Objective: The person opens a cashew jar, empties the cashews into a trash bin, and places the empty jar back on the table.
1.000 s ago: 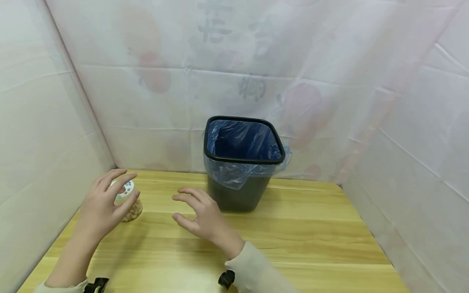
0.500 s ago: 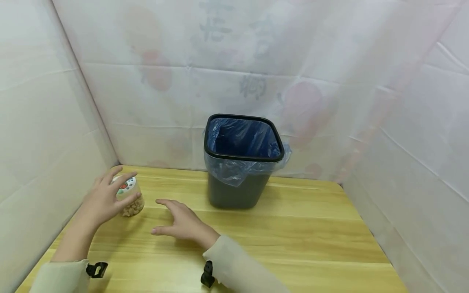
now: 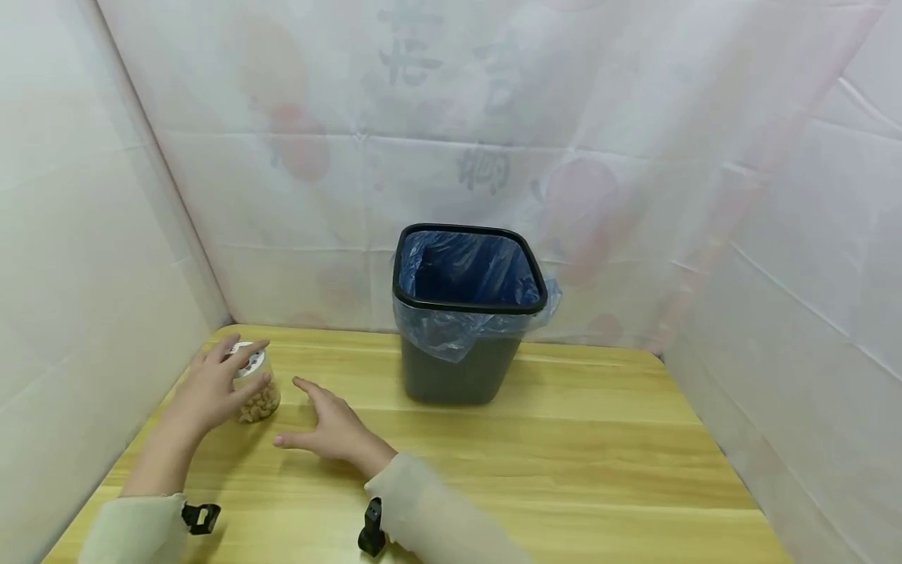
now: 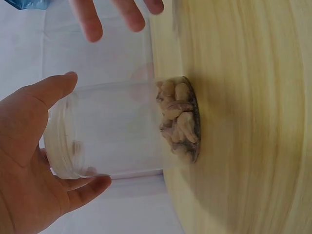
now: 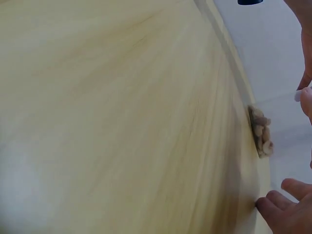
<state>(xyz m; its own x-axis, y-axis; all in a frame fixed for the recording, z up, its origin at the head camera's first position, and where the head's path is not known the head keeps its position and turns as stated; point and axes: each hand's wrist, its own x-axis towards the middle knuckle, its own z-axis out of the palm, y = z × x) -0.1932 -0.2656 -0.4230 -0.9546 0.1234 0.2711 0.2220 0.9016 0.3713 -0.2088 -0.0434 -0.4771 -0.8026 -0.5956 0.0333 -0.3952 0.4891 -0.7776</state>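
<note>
A clear jar (image 4: 119,126) with cashew nuts (image 4: 180,119) at its bottom stands upright on the left of the table, a printed white lid (image 3: 250,360) on top. My left hand (image 3: 211,392) grips the jar near its lid, thumb on one side and fingers on the other, as the left wrist view shows. To the right of the jar, apart from it, my right hand (image 3: 334,427) is held over the table with thumb and fingers spread and nothing between them. Its fingertips (image 4: 129,17) appear at the top of the left wrist view.
Behind and to the right stands a dark bin (image 3: 458,368) lined with a blue plastic bag (image 3: 444,333). Pale cloth walls (image 3: 634,196) enclose the wooden table (image 3: 564,446) at the back and both sides. A black strap or mount (image 3: 372,529) sits at each wrist.
My right hand has moved left and slightly down, away from the bin and toward the jar. My left hand has closed in on the jar's top. The jar stays about where it was.
</note>
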